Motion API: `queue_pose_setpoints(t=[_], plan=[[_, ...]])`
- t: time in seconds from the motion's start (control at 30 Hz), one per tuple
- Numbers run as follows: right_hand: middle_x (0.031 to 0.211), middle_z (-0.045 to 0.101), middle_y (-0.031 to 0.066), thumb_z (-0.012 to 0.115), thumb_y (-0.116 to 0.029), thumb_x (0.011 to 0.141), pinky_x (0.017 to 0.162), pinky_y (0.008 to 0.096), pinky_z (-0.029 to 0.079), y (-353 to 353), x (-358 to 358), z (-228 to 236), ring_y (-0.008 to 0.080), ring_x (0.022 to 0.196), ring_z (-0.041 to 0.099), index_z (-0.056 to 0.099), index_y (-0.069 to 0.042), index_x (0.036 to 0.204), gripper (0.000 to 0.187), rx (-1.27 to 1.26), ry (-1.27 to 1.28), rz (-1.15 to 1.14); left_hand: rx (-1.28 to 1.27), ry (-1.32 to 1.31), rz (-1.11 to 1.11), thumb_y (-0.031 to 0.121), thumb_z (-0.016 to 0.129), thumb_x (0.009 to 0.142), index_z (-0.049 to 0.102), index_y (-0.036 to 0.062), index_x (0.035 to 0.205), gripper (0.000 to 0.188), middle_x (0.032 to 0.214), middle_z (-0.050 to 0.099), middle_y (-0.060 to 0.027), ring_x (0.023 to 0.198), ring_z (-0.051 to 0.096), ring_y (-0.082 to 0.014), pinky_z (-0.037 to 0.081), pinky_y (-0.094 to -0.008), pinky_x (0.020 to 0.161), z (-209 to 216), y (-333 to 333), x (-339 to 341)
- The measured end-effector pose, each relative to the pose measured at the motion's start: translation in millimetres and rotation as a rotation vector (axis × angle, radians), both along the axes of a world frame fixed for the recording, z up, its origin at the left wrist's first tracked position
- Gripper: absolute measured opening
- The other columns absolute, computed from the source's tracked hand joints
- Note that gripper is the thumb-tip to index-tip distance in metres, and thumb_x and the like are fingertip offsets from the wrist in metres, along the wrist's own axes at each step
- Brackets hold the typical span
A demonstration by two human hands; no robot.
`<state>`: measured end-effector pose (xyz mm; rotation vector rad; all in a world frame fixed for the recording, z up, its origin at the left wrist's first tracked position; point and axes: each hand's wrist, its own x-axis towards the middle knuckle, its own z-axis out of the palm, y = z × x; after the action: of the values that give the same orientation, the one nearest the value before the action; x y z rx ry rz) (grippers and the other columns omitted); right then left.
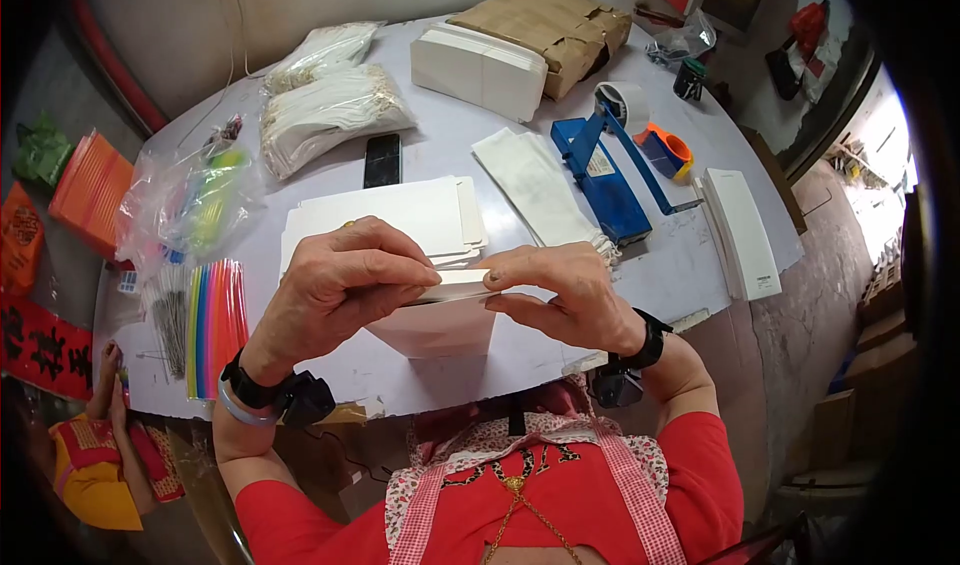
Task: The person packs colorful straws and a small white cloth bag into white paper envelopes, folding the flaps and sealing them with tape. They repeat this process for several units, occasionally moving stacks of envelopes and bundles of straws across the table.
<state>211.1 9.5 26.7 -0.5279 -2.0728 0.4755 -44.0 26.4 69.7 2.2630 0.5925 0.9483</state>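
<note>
A small white box (435,333) stands at the front of the table, its narrow top end facing up. My left hand (345,277) pinches the left end of its top, thumb and fingers together at the flap. At the opposite end, my right hand (565,287) grips the top edge, with the forefinger above and the thumb against the near side. Just behind the box lies a stack of flat white cartons (385,215), partly covered by my left hand. The inside of the box is hidden.
Beyond the stack are a black phone (382,161), bagged white pouches (335,115) and more cartons (478,70). A blue metal tape dispenser (610,190) stands right of loose pouches (535,185). Colourful thin sticks (218,315) lie left. Another person's hands (112,380) show at far left.
</note>
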Motion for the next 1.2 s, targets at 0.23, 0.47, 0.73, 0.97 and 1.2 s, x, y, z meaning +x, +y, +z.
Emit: queue_pose_setpoints(t=[0.23,0.47,0.73,0.97,1.2], plan=[[0.094,0.071,0.0118,0.074,-0.002,0.077,0.067,0.0311,0.056,2,3,-4,0.0245,0.078,0.070,0.062,-0.006,0.099,0.025,-0.001,0.005,0.036,0.353,-0.014,0.061,0.009,0.077,0.075,0.072,0.0067,0.095,0.020,0.094,0.067,-0.0079,0.079,0.064,-0.0207,0.053,-0.0282,0.064,-15,-15,-2],[0.096,0.070,0.0127,0.076,-0.001,0.075,0.069,0.0317,0.056,-2,-17,1,0.0250,0.083,0.070,0.060,-0.007,0.101,0.031,-0.048,-0.022,0.074,0.609,-0.090,0.208,0.016,0.079,0.076,0.068,0.0037,0.097,0.026,0.093,0.068,-0.0135,0.079,0.065,-0.0224,0.052,-0.0304,0.066,-38,-32,-4],[0.098,0.070,0.0154,0.076,0.001,0.074,0.069,0.0327,0.057,-2,-18,-11,0.0256,0.085,0.070,0.057,-0.008,0.106,0.038,-0.065,0.000,0.142,0.452,-0.364,0.364,0.016,0.082,0.073,0.060,0.0058,0.106,0.042,0.099,0.065,-0.0150,0.084,0.067,-0.0236,0.056,-0.0306,0.068,-71,-49,-24],[0.096,0.070,0.0166,0.074,0.002,0.076,0.068,0.0320,0.057,-4,-18,-9,0.0258,0.083,0.070,0.056,-0.008,0.101,0.032,-0.014,-0.022,0.212,0.555,-0.447,0.276,0.008,0.081,0.073,0.058,0.0079,0.110,0.043,0.097,0.066,-0.0163,0.083,0.067,-0.0249,0.057,-0.0332,0.066,-78,-53,-14],[0.091,0.070,0.0133,0.075,0.000,0.076,0.066,0.0305,0.055,-5,-4,7,0.0242,0.080,0.070,0.055,-0.007,0.093,0.027,-0.028,0.036,0.115,0.450,-0.494,0.282,-0.001,0.076,0.076,0.060,0.0056,0.105,0.034,0.096,0.066,-0.0163,0.072,0.067,-0.0207,0.054,-0.0268,0.057,-66,-44,32]])
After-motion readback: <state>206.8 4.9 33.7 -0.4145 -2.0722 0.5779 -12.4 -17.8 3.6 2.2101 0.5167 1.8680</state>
